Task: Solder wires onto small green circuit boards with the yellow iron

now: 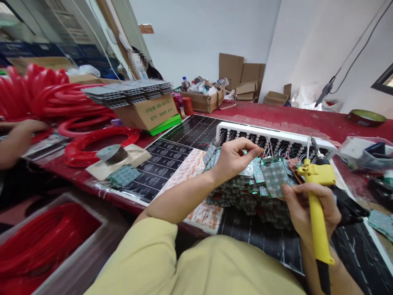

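My right hand (328,205) is closed around a yellow soldering gun (317,221), its tip pointing up and away from me. Between the thumb and fingers of that same hand is a green circuit board (274,178) with rows of pale round spots. My left hand (235,157) is raised just left of the board, thumb and forefinger pinched together; what they hold is too small to make out. Below both hands lies a thick heap of similar boards (251,200) with thin wires. Behind it, a white foam tray (330,151) carries rows of black parts with wires.
Dark printed panels (172,157) cover part of the red table (264,110). Red tubing coils (72,153) and a carton (150,114) stacked with grey panels stand left, near another person's hand (30,127). To the right are a clear plastic bin (353,149) and a tape roll (367,118).
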`<state>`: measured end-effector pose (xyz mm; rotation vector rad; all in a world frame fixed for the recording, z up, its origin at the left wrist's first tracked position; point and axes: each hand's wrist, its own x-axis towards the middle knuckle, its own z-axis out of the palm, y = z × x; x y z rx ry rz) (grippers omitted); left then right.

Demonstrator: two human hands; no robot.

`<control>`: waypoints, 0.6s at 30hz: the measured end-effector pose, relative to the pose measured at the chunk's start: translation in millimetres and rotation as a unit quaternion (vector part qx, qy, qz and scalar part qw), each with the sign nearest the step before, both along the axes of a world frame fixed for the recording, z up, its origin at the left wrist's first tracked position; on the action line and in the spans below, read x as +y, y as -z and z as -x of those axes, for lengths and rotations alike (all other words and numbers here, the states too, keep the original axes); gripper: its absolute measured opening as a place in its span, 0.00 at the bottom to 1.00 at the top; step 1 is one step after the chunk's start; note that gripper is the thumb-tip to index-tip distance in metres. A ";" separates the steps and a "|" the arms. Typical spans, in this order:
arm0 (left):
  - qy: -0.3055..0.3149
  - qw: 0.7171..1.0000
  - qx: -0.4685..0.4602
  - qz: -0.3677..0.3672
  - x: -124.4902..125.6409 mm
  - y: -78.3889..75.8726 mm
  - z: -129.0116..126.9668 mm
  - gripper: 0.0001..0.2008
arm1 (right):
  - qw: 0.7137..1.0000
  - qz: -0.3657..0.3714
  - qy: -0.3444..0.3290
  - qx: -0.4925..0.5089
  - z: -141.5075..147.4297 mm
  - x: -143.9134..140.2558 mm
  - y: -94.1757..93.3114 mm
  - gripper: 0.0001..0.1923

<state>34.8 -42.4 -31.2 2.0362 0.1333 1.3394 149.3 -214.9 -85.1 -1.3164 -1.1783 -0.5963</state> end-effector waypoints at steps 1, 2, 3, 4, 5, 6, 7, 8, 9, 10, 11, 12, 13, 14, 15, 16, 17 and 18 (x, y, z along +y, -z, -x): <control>-0.003 0.996 -0.022 -0.088 1.1 3.7 4.0 0.12 | 1.000 -0.001 0.001 0.004 -0.9 -0.2 1.1 0.13; 0.005 0.983 -0.039 -0.180 2.3 6.7 8.2 0.08 | 1.000 -0.001 0.001 0.006 -2.0 -0.7 2.1 0.13; 0.016 0.966 -0.046 -0.255 3.4 8.7 12.4 0.06 | 1.000 -0.001 0.000 0.005 -3.0 -1.5 2.9 0.13; 0.023 0.955 -0.042 -0.294 4.5 9.6 16.2 0.05 | 1.000 0.001 -0.002 0.001 -3.9 -2.4 3.3 0.13; 0.021 0.957 -0.032 -0.288 5.6 9.2 19.3 0.07 | 1.000 0.002 -0.002 -0.005 -4.5 -3.3 3.2 0.13; 0.013 0.970 -0.016 -0.241 6.5 7.5 21.5 0.08 | 1.000 0.003 0.001 -0.015 -4.7 -4.0 2.6 0.13; 0.004 0.986 0.005 -0.168 7.1 4.7 22.7 0.10 | 1.000 0.003 0.005 -0.030 -4.6 -4.5 1.5 0.13; 0.003 0.995 0.030 -0.092 7.3 1.1 22.7 0.11 | 0.999 0.005 0.009 -0.045 -4.0 -4.6 -0.1 0.13; 0.015 0.998 0.057 -0.027 6.9 -3.1 21.6 0.12 | 0.998 0.008 0.012 -0.060 -3.0 -4.4 -1.9 0.13; 0.038 0.996 0.081 0.021 5.8 -7.5 19.7 0.12 | 0.997 0.011 0.014 -0.075 -1.8 -3.9 -3.9 0.13; 0.062 0.992 0.099 0.053 4.1 -11.7 17.2 0.13 | 0.996 0.015 0.014 -0.090 -0.3 -3.0 -5.9 0.12; 0.083 0.987 0.107 0.082 2.0 -15.5 14.2 0.13 | 0.994 0.019 0.012 -0.103 1.3 -1.8 -7.6 0.12; 0.097 0.983 0.109 0.115 -0.2 -18.9 11.2 0.14 | 0.993 0.022 0.008 -0.113 2.9 -0.4 -9.2 0.11; 0.108 0.976 0.110 0.153 -2.2 -21.8 8.2 0.15 | 0.993 0.024 0.005 -0.120 4.3 1.1 -10.3 0.11; 0.122 0.967 0.117 0.192 -3.8 -24.1 5.4 0.16 | 0.992 0.023 0.004 -0.125 5.5 2.8 -11.1 0.11; 0.141 0.955 0.127 0.228 -4.7 -26.1 2.8 0.17 | 0.992 0.023 0.003 -0.126 6.2 4.5 -11.4 0.10; 0.165 0.941 0.140 0.260 -4.8 -27.8 0.5 0.18 | 0.992 0.023 0.003 -0.128 6.4 6.0 -11.4 0.10; 0.191 0.927 0.151 0.286 -4.3 -29.4 -1.6 0.20 | 0.991 0.023 0.003 -0.131 5.9 7.0 -11.0 0.10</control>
